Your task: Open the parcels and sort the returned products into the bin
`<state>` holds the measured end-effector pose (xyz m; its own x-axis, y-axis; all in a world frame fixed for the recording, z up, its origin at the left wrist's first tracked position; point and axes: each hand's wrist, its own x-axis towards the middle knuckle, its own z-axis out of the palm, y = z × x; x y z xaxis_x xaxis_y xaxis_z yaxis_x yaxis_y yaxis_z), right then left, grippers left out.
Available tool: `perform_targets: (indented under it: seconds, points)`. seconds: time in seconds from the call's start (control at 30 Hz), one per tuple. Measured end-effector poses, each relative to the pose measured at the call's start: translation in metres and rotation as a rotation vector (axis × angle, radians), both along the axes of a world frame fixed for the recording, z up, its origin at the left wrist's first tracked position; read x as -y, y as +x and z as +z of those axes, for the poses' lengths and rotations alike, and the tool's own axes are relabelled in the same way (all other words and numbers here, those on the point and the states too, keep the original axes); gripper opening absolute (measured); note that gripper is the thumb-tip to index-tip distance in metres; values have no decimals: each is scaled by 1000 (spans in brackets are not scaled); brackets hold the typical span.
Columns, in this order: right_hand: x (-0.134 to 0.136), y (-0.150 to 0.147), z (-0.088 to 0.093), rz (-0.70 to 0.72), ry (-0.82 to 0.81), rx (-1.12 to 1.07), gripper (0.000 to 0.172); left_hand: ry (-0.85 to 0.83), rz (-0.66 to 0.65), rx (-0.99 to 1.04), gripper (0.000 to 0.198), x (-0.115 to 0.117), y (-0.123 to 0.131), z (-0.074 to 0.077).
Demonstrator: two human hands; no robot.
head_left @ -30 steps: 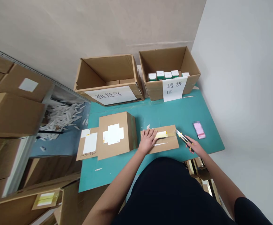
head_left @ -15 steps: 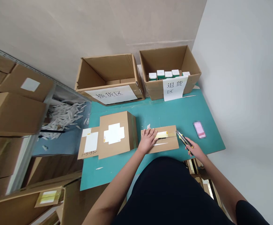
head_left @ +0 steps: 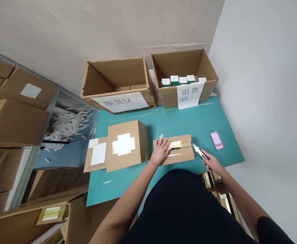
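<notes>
Person's clothing and body: a plain matte black top [head_left: 184, 210] fills the near centre, its short right sleeve [head_left: 273, 230] ending above the elbow at near right, with the left forearm [head_left: 128, 193] and right forearm [head_left: 240, 184] uncovered, and the left hand [head_left: 160, 151] and right hand [head_left: 212, 163] ungloved.

**Head-worn camera, looking forward and down**

The single view comes from the person's head, close above the bench [head_left: 204, 118] and tilted steeply downward. The person's own black top [head_left: 186, 206] rises from the bottom edge, with the left hand [head_left: 160, 151] and right hand [head_left: 212, 162] just above it. The far wall [head_left: 87, 30] fills the top of the frame, a metal shelf [head_left: 43, 80] runs along the left, and a pale side wall [head_left: 265, 101] fills the right.
</notes>
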<state>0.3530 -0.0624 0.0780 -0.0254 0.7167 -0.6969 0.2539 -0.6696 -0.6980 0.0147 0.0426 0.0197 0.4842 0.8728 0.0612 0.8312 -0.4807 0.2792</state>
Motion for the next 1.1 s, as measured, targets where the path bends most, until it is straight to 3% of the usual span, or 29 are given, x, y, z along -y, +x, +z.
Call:
perform_targets:
  seconds: [0.17, 0.3, 0.53, 1.1]
  points:
    - [11, 1, 0, -43, 21, -32, 76, -9, -9, 21, 46, 1, -1, -1]
    - [-1, 1, -3, -153, 104, -45, 79, -11, -12, 38, 46, 3, -2, -1]
    - [-15, -8, -5, -48, 69, -60, 76, -15, 5, 47, 46, 2, -1, 1]
    - [-11, -17, -12, -191, 105, -29, 77, -18, 11, 52, 45, 2, 0, 3]
